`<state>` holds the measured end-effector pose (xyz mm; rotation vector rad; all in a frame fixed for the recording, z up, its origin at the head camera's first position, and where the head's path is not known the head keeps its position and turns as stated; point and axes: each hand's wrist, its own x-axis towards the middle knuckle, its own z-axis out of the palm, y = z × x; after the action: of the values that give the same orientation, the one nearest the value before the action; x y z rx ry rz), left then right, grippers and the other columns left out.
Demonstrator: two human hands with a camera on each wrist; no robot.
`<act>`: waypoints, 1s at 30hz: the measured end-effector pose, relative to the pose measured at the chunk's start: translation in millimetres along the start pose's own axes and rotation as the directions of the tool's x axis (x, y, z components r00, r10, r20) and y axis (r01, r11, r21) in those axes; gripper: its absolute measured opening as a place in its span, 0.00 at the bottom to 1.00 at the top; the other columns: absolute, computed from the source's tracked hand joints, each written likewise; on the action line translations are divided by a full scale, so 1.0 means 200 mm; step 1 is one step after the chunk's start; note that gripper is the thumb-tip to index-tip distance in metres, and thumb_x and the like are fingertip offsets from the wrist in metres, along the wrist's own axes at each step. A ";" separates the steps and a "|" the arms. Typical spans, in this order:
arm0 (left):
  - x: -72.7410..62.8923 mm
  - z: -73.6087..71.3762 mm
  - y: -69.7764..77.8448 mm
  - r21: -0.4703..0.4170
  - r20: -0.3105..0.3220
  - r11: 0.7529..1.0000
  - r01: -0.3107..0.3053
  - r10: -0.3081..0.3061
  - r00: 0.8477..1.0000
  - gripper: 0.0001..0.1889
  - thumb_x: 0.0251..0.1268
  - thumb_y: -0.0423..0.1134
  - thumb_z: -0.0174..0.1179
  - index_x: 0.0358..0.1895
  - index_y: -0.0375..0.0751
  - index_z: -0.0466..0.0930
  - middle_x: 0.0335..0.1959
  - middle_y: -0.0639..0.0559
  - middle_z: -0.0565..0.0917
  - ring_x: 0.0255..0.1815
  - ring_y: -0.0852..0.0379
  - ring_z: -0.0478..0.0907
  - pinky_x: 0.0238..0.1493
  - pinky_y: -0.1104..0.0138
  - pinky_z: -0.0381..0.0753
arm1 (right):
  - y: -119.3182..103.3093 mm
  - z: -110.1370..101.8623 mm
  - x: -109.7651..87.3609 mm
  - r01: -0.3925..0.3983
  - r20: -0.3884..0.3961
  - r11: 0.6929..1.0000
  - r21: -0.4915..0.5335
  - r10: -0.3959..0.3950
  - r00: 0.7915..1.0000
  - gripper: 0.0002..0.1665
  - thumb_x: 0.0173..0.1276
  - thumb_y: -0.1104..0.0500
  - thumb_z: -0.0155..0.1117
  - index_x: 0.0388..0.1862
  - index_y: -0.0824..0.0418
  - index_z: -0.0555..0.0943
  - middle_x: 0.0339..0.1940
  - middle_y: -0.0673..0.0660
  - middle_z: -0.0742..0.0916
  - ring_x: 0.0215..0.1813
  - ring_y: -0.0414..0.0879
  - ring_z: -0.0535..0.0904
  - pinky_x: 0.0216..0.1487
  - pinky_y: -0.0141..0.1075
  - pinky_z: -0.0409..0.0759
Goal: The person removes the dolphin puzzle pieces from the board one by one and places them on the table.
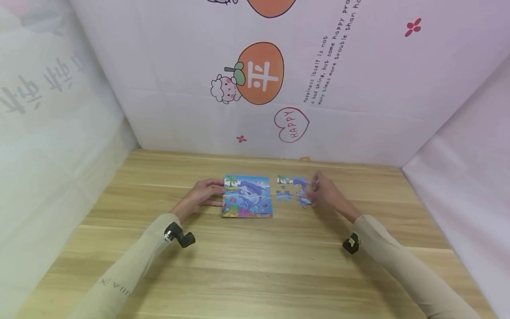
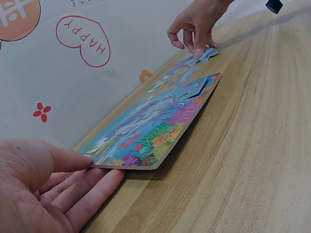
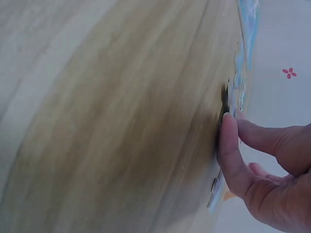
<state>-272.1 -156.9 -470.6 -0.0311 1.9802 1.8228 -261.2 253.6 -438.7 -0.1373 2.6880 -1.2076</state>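
The puzzle (image 1: 248, 198) lies between the hands, nearer the left hand (image 1: 202, 194), whose thumb and fingers grip its edge. Beyond it, loose pieces (image 1: 301, 193) sit beside the right hand (image 1: 326, 193), thumb and fingertip pinching one.

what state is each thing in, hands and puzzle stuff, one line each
dolphin puzzle board, picture side up, the edge by the left hand slightly raised
puzzle pieces, loosely grouped beside the board with gaps, picture incomplete
left hand, holding the board's edge, thumb above, fingers underneath
right hand, thumb and fingers bent, pinching at the pieces' far side from the board
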 end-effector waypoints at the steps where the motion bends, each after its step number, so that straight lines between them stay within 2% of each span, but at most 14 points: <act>1: 0.00 0.00 0.00 0.004 0.003 1.000 -0.002 0.002 1.000 0.26 0.78 0.34 0.59 0.74 0.32 0.68 0.64 0.34 0.78 0.54 0.50 0.84 0.53 0.63 0.93 | 0.00 0.00 0.00 -0.001 -0.003 1.000 -0.014 0.001 1.000 0.23 0.71 0.73 0.66 0.55 0.74 0.64 0.44 0.73 0.84 0.31 0.52 0.86 0.34 0.40 0.93; 8: 0.00 0.00 0.02 0.010 -0.005 1.000 -0.003 0.003 1.000 0.26 0.79 0.34 0.58 0.74 0.31 0.68 0.63 0.34 0.79 0.52 0.52 0.85 0.52 0.64 0.93 | -0.01 0.01 -0.02 0.014 0.000 0.999 -0.048 -0.014 1.000 0.20 0.72 0.68 0.69 0.49 0.73 0.66 0.38 0.66 0.82 0.31 0.51 0.85 0.32 0.40 0.93; 12: -0.01 0.00 0.03 0.013 -0.011 1.000 -0.006 0.006 1.000 0.26 0.79 0.34 0.59 0.74 0.31 0.68 0.63 0.34 0.79 0.50 0.53 0.85 0.51 0.64 0.93 | -0.01 0.01 -0.02 0.008 -0.012 0.999 -0.046 -0.009 1.000 0.20 0.72 0.66 0.70 0.49 0.73 0.67 0.37 0.66 0.82 0.32 0.52 0.84 0.32 0.41 0.93; 22: 0.00 0.00 0.01 0.002 -0.009 1.000 0.005 -0.005 1.000 0.25 0.78 0.33 0.59 0.74 0.32 0.68 0.62 0.34 0.80 0.49 0.54 0.85 0.50 0.64 0.93 | -0.01 0.04 -0.03 -0.007 -0.025 1.000 -0.025 0.006 1.000 0.19 0.73 0.64 0.70 0.48 0.73 0.70 0.39 0.66 0.81 0.32 0.52 0.84 0.32 0.41 0.93; 30: 0.01 0.01 0.01 0.007 -0.021 1.000 0.010 -0.010 1.000 0.25 0.79 0.34 0.59 0.74 0.32 0.69 0.63 0.34 0.80 0.49 0.54 0.86 0.50 0.65 0.93 | 0.03 0.03 0.00 -0.007 -0.003 1.000 0.030 0.007 1.000 0.17 0.71 0.64 0.71 0.43 0.71 0.71 0.35 0.64 0.84 0.32 0.51 0.84 0.33 0.42 0.93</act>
<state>-273.8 -154.4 -470.1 -0.0582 1.9973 1.8157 -259.1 253.3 -447.4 -0.1218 2.6694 -1.2461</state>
